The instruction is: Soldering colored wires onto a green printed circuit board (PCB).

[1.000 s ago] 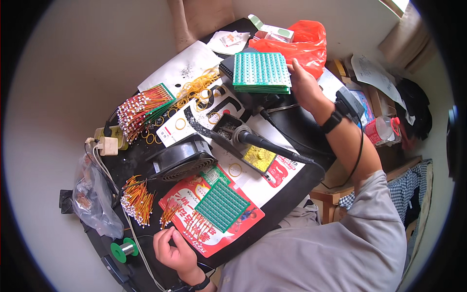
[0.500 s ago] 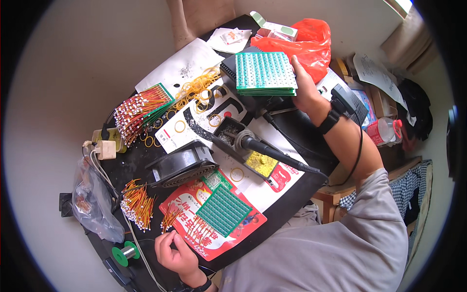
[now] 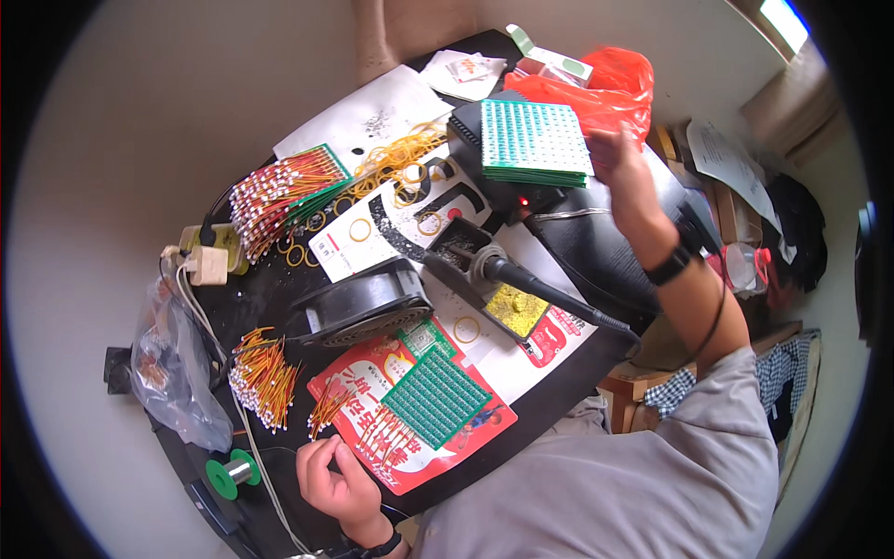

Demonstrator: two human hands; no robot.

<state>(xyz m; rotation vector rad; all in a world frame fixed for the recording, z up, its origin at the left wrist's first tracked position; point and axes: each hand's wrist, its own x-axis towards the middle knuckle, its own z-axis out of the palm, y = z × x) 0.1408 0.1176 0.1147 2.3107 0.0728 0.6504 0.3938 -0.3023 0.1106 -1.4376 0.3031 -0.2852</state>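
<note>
My left hand [image 3: 340,484] rests at the table's near edge with fingers curled closed; whatever it may hold is hidden. Just beyond it lies a green circuit board [image 3: 436,399] with short wires along its lower left side, on a red printed sheet [image 3: 480,447]. A small bundle of orange and red wires [image 3: 328,408] is beside it. At the far right, my right hand [image 3: 622,168] is beside a stack of green-and-white circuit boards [image 3: 533,140]. Its fingers are bent and smeared by motion, and a small gap seems to separate them from the stack.
A soldering iron [image 3: 549,291] sits in its stand by a yellow sponge [image 3: 517,312]. Around are a black fan [image 3: 363,306], wired boards [image 3: 289,191], rubber bands [image 3: 405,154], loose wires [image 3: 263,377], a solder spool [image 3: 233,473], a plastic bag [image 3: 177,368] and a red bag [image 3: 619,84].
My right hand has come off the edge of the board stack and shifted right and slightly nearer. The view has shifted a little. My left hand keeps its pose.
</note>
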